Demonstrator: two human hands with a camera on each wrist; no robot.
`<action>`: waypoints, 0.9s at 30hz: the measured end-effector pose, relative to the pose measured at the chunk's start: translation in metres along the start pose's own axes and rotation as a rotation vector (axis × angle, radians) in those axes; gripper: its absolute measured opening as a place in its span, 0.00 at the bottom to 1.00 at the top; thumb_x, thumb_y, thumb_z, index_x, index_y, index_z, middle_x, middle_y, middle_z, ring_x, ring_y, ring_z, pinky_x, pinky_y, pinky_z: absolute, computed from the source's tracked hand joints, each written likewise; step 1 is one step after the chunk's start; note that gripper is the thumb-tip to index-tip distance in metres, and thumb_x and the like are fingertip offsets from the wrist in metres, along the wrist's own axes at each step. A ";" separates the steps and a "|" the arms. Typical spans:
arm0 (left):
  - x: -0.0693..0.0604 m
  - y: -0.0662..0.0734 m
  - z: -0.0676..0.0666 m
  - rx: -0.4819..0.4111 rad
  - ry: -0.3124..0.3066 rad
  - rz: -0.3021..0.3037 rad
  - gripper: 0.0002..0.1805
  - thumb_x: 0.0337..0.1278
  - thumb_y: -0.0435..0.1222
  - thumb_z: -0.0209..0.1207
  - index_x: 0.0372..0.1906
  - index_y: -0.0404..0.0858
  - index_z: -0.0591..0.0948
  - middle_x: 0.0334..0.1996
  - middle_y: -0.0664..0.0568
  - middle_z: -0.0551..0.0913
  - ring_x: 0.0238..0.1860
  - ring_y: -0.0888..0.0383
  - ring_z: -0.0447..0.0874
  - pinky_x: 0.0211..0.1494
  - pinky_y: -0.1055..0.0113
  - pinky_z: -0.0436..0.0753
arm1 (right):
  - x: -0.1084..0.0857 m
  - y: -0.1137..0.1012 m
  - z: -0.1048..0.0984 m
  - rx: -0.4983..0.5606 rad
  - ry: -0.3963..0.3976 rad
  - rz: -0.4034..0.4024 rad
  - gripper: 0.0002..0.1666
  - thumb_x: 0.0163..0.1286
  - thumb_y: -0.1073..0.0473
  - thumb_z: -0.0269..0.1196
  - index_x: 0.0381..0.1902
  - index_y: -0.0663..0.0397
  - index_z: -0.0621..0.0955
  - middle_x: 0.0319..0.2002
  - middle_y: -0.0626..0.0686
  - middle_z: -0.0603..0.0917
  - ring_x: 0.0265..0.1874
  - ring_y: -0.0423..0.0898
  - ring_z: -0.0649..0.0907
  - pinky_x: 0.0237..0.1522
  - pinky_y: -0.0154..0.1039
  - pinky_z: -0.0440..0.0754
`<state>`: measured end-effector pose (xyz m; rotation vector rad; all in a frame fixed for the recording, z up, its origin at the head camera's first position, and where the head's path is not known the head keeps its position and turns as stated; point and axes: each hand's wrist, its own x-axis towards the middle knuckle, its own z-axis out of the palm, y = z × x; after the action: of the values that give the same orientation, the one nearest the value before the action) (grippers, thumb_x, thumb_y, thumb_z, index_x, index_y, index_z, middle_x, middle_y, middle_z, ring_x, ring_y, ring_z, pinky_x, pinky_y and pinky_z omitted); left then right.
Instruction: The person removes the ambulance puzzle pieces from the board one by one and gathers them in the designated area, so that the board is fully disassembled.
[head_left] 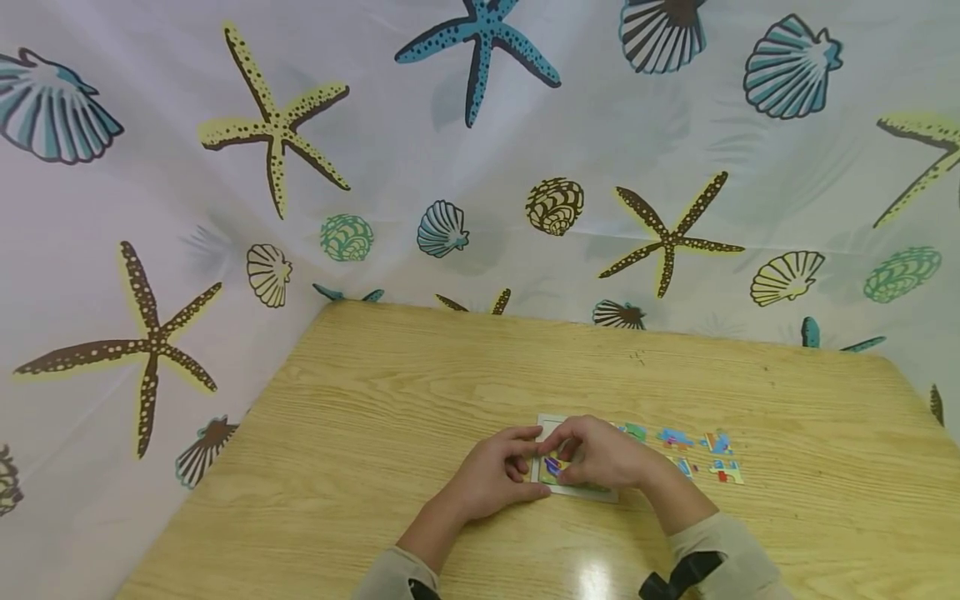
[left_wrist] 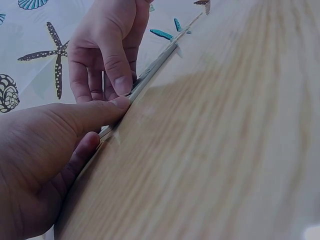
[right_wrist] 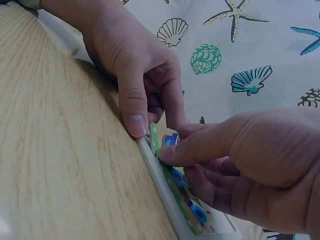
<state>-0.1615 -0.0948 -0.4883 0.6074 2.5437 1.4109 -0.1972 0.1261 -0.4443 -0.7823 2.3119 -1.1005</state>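
A shallow jigsaw puzzle tray point(head_left: 583, 493) with a white border lies on the table under both hands. My left hand point(head_left: 491, 471) grips its left side, with the thumb at the near corner and the fingers curled along the edge. Over the tray, my right hand point(head_left: 609, 454) pinches a green-edged puzzle piece point(right_wrist: 154, 137), which stands tilted up at the border in the right wrist view. Colourful pieces point(right_wrist: 199, 214) lie inside the tray along the near side. The right hand covers much of the tray in the head view.
Several loose puzzle pieces point(head_left: 717, 442) lie on the wooden table point(head_left: 390, 392) to the right of the tray. A white cloth point(head_left: 480, 175) printed with starfish and shells hangs behind the table and along its left side.
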 end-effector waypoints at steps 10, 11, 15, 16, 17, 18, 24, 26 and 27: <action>0.000 0.003 -0.002 -0.004 -0.001 -0.002 0.31 0.53 0.42 0.73 0.63 0.38 0.80 0.70 0.53 0.73 0.40 0.63 0.76 0.43 0.75 0.81 | 0.000 -0.003 -0.002 -0.043 -0.021 -0.043 0.17 0.63 0.67 0.70 0.51 0.54 0.82 0.52 0.52 0.83 0.49 0.49 0.82 0.45 0.36 0.83; 0.000 0.003 -0.002 -0.003 -0.002 -0.003 0.31 0.53 0.42 0.73 0.63 0.38 0.80 0.70 0.53 0.73 0.40 0.63 0.76 0.43 0.75 0.80 | 0.000 -0.003 -0.002 -0.043 -0.022 -0.043 0.17 0.63 0.67 0.70 0.51 0.53 0.83 0.52 0.52 0.83 0.49 0.49 0.82 0.45 0.36 0.83; -0.001 0.004 -0.002 0.002 -0.002 -0.001 0.31 0.52 0.42 0.74 0.62 0.38 0.80 0.70 0.53 0.73 0.39 0.64 0.76 0.43 0.75 0.80 | 0.000 -0.001 -0.002 -0.040 -0.012 -0.046 0.16 0.63 0.66 0.70 0.49 0.52 0.83 0.50 0.51 0.84 0.49 0.49 0.82 0.45 0.37 0.84; -0.001 0.004 -0.002 0.004 -0.002 0.001 0.31 0.52 0.42 0.74 0.62 0.38 0.80 0.69 0.53 0.73 0.39 0.64 0.76 0.43 0.75 0.81 | 0.000 -0.001 -0.002 -0.041 -0.007 -0.049 0.15 0.64 0.66 0.70 0.49 0.51 0.83 0.49 0.50 0.84 0.49 0.49 0.83 0.45 0.37 0.84; -0.001 0.004 -0.002 0.007 -0.001 0.002 0.31 0.52 0.42 0.74 0.62 0.38 0.81 0.69 0.53 0.73 0.39 0.64 0.76 0.43 0.75 0.81 | -0.001 0.000 -0.002 -0.040 -0.002 -0.053 0.15 0.64 0.66 0.69 0.48 0.51 0.83 0.48 0.50 0.84 0.48 0.49 0.83 0.45 0.37 0.84; 0.000 0.004 -0.002 0.011 0.001 0.003 0.31 0.52 0.42 0.74 0.62 0.38 0.81 0.69 0.53 0.73 0.39 0.64 0.76 0.43 0.75 0.81 | -0.001 0.001 -0.002 -0.036 0.001 -0.057 0.14 0.65 0.65 0.69 0.47 0.50 0.84 0.48 0.49 0.84 0.48 0.49 0.83 0.46 0.37 0.84; 0.000 0.004 -0.001 0.009 0.003 -0.001 0.32 0.51 0.41 0.74 0.62 0.37 0.80 0.68 0.53 0.74 0.39 0.64 0.76 0.43 0.75 0.80 | -0.002 0.009 -0.006 0.075 -0.004 -0.092 0.09 0.69 0.64 0.65 0.47 0.56 0.85 0.45 0.52 0.87 0.44 0.47 0.86 0.45 0.38 0.84; 0.000 0.004 -0.001 0.006 0.002 -0.006 0.32 0.51 0.41 0.74 0.62 0.36 0.80 0.68 0.53 0.74 0.39 0.64 0.76 0.43 0.75 0.80 | -0.003 0.011 -0.008 0.131 -0.014 -0.100 0.10 0.70 0.64 0.64 0.47 0.60 0.85 0.45 0.55 0.87 0.41 0.46 0.86 0.43 0.37 0.84; 0.000 0.004 -0.001 0.006 0.001 -0.007 0.32 0.51 0.41 0.74 0.62 0.36 0.80 0.69 0.53 0.74 0.39 0.64 0.76 0.43 0.75 0.80 | -0.003 0.012 -0.009 0.155 -0.019 -0.102 0.10 0.70 0.64 0.64 0.47 0.61 0.84 0.45 0.56 0.87 0.40 0.46 0.86 0.43 0.37 0.85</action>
<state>-0.1609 -0.0937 -0.4840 0.5984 2.5485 1.4024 -0.2043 0.1388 -0.4485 -0.8534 2.1610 -1.2942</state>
